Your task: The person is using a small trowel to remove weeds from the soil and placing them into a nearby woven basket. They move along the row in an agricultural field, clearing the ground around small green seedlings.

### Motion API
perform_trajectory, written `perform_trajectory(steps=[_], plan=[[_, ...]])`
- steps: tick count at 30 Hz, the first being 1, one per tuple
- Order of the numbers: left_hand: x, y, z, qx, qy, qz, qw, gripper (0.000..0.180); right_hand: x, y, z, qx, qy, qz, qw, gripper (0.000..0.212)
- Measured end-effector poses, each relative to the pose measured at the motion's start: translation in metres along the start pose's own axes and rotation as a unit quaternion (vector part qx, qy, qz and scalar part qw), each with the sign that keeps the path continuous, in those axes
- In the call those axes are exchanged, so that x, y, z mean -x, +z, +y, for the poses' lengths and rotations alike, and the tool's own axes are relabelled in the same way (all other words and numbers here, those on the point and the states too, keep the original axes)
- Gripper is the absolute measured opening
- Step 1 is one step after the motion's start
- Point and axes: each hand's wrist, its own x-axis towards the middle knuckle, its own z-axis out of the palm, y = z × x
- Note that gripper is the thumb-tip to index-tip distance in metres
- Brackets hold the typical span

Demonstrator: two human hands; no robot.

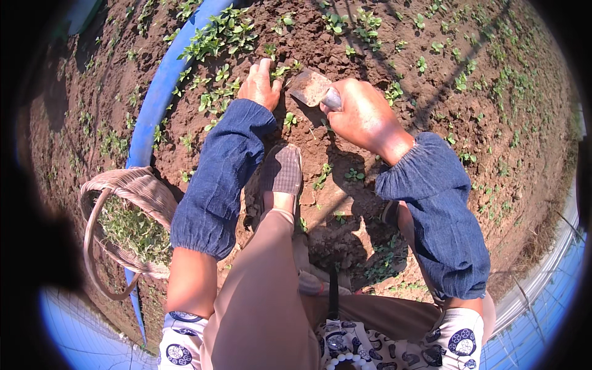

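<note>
My left hand [261, 87] is low over the brown soil, thumb and forefinger apart beside a small green plant [280, 71]. In my right hand [365, 116] is a hand trowel [310, 87], its handle end showing at the fist. The trowel's flat, soil-smeared blade points left toward my left hand, with its edge at the loose dirt. Another seedling [290, 119] stands just below the blade, near the toe of my shoe [282, 169]. Both forearms wear blue denim sleeves.
A wicker basket [145, 188] with a hooped handle, holding picked greens [132, 228], sits at the left. A blue hose [157, 102] runs along the ground behind it. Clusters of green plants [225, 34] dot the soil. Blue sheeting [542, 296] borders the lower right.
</note>
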Motion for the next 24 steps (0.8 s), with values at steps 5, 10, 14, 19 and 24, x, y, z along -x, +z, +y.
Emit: perform_trajectory(steps=[5, 10, 14, 19, 24], plan=[[-0.004, -0.008, -0.004, -0.029, -0.005, -0.008, 1.000, 0.034, -0.009, 0.014, -0.002, -0.012, -0.017, 0.008, 1.000, 0.017], [-0.004, -0.004, 0.017, -0.050, -0.006, -0.013, 0.999, 0.040, -0.015, 0.016, -0.007, -0.019, 0.017, 0.003, 1.000, 0.018], [-0.019, -0.005, 0.027, -0.097, -0.006, -0.052, 0.994, 0.037, -0.024, 0.036, -0.015, -0.014, 0.068, 0.008, 0.998, 0.020], [-0.021, -0.001, 0.011, -0.082, 0.054, -0.009, 0.995, 0.028, -0.022, 0.066, -0.022, -0.048, 0.080, 0.035, 0.995, 0.021], [-0.022, 0.005, 0.016, -0.027, 0.015, -0.002, 1.000, 0.028, -0.011, 0.090, 0.012, -0.109, 0.068, 0.058, 0.990, 0.024]])
